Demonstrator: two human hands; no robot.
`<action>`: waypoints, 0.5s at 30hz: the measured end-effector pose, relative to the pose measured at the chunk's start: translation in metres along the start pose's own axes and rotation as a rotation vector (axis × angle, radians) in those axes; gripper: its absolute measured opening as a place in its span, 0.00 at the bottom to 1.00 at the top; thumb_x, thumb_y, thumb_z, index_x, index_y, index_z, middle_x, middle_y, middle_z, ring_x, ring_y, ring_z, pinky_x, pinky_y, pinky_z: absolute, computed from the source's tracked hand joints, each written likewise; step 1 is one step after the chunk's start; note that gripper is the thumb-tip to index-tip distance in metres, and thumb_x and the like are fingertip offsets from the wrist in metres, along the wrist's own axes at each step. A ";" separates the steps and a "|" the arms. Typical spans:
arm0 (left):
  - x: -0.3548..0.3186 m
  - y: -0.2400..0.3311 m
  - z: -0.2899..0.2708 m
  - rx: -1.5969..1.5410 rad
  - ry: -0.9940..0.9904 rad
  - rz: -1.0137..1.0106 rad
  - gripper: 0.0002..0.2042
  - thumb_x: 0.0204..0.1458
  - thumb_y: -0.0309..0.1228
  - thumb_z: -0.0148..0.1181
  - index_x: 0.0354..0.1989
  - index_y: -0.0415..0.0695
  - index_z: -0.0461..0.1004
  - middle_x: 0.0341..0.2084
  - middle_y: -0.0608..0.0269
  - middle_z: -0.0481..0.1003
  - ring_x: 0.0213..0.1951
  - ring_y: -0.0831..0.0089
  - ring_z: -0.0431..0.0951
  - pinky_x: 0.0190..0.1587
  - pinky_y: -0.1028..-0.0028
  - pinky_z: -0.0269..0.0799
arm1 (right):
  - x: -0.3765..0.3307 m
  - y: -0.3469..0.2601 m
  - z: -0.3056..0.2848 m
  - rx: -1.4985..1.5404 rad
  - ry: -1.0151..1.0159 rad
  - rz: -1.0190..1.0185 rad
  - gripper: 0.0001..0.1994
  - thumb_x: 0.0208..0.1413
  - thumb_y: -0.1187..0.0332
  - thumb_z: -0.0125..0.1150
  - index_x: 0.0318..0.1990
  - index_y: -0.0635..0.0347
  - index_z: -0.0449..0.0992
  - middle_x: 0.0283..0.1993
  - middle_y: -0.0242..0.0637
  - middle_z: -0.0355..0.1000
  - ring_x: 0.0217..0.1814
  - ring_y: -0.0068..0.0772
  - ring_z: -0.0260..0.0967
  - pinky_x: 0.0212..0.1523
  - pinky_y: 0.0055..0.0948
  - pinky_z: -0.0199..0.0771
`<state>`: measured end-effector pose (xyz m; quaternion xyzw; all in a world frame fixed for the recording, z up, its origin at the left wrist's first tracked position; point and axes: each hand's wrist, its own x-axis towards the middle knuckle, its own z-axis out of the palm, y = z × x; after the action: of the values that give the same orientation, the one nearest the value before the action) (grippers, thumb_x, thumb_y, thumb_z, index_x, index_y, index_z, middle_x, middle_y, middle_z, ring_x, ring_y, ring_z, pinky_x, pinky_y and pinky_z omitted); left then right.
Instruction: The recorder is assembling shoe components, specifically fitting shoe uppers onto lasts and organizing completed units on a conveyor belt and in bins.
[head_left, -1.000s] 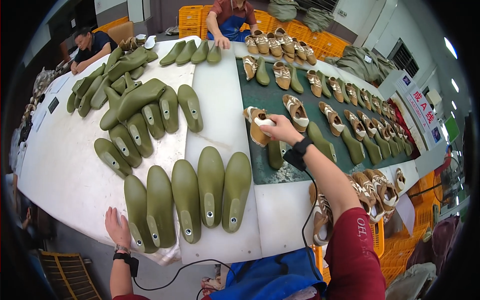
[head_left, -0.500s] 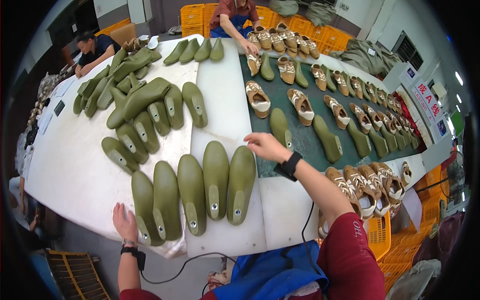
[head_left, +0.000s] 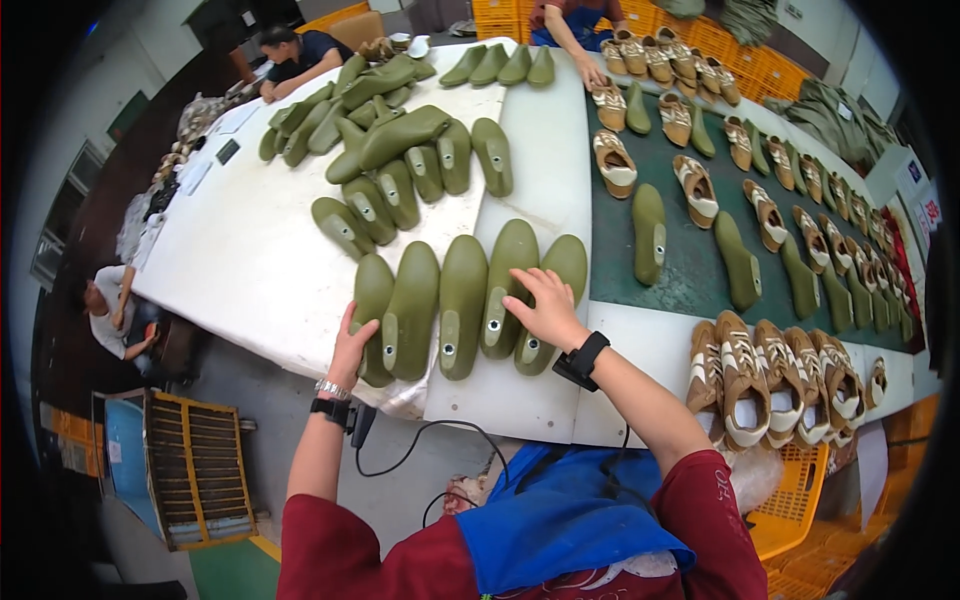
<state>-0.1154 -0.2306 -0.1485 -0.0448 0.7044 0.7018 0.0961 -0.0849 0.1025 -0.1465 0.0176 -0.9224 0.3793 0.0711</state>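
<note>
Five green shoe lasts (head_left: 462,300) lie side by side near the front edge of the white tabletop (head_left: 250,260), toes pointing away and the ends with metal-rimmed holes facing near. The right hand (head_left: 546,308) is over the two on the right, its fingers spread apart, thumb and fingertips at the fourth last (head_left: 510,250) and the palm covering part of the fifth last (head_left: 568,262). The left hand (head_left: 346,358) is at the leftmost last (head_left: 374,285), thumb and index finger parted in a V against its left side; how firmly they press, I cannot tell. Black wristbands (head_left: 580,362) circle both wrists.

Beyond the row, a heap of more lasts (head_left: 400,140) spreads over the far left, with one single last (head_left: 492,157) just right of it and four lasts (head_left: 515,65) lined up at the far edge.

To the right, a dark green mat (head_left: 690,285) carries rows of tan-and-white sneakers (head_left: 694,190) and lasts. More sneakers (head_left: 777,375) stand packed together at the near right, above a yellow crate (head_left: 800,490). At the far side, a co-worker's hand (head_left: 592,74) is at a sneaker by the mat's corner.
</note>
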 end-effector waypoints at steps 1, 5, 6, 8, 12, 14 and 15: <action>-0.001 0.004 0.001 0.064 0.021 -0.016 0.31 0.47 0.27 0.54 0.61 0.42 0.49 0.52 0.55 0.64 0.50 0.69 0.67 0.50 0.74 0.64 | 0.004 -0.004 -0.001 -0.015 -0.028 -0.036 0.24 0.49 0.51 0.54 0.52 0.48 0.67 0.59 0.45 0.57 0.64 0.53 0.46 0.60 0.55 0.41; -0.004 0.003 0.011 0.215 0.063 -0.006 0.33 0.40 0.20 0.50 0.60 0.43 0.51 0.47 0.54 0.66 0.46 0.69 0.68 0.47 0.74 0.66 | 0.010 -0.012 -0.009 -0.086 -0.139 -0.145 0.20 0.49 0.49 0.53 0.46 0.48 0.71 0.58 0.42 0.59 0.61 0.43 0.52 0.58 0.53 0.45; -0.007 0.003 0.022 0.218 0.059 -0.006 0.33 0.40 0.20 0.50 0.60 0.43 0.51 0.47 0.54 0.66 0.45 0.69 0.68 0.46 0.74 0.66 | 0.010 -0.008 -0.011 -0.082 -0.133 -0.147 0.20 0.49 0.49 0.53 0.46 0.48 0.71 0.58 0.42 0.59 0.61 0.43 0.52 0.58 0.53 0.45; -0.006 0.000 0.031 0.185 0.019 -0.029 0.34 0.39 0.19 0.50 0.61 0.44 0.51 0.45 0.55 0.67 0.42 0.71 0.69 0.44 0.76 0.66 | 0.005 -0.003 -0.017 -0.037 -0.116 -0.163 0.18 0.49 0.49 0.53 0.42 0.48 0.73 0.57 0.41 0.60 0.60 0.43 0.53 0.57 0.51 0.47; -0.006 0.006 0.060 0.216 -0.045 -0.047 0.35 0.39 0.19 0.50 0.61 0.44 0.50 0.45 0.56 0.67 0.41 0.72 0.69 0.43 0.77 0.66 | -0.021 0.015 -0.037 -0.009 -0.046 -0.175 0.15 0.48 0.51 0.56 0.38 0.49 0.73 0.56 0.42 0.61 0.59 0.41 0.55 0.56 0.45 0.52; -0.006 0.006 0.070 0.156 -0.091 -0.082 0.35 0.39 0.19 0.50 0.61 0.44 0.50 0.45 0.56 0.66 0.42 0.72 0.69 0.44 0.77 0.66 | -0.034 0.015 -0.047 -0.014 -0.040 -0.153 0.15 0.48 0.52 0.56 0.38 0.49 0.73 0.55 0.42 0.62 0.59 0.41 0.56 0.56 0.42 0.53; -0.006 0.006 0.077 0.153 -0.097 -0.081 0.35 0.39 0.19 0.50 0.61 0.44 0.50 0.45 0.56 0.66 0.42 0.72 0.69 0.44 0.77 0.66 | -0.039 0.016 -0.052 -0.026 -0.036 -0.139 0.15 0.48 0.52 0.57 0.38 0.49 0.73 0.56 0.42 0.62 0.59 0.41 0.56 0.56 0.41 0.53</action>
<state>-0.1048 -0.1539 -0.1411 -0.0320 0.7480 0.6430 0.1615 -0.0420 0.1496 -0.1273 0.0873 -0.9249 0.3612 0.0808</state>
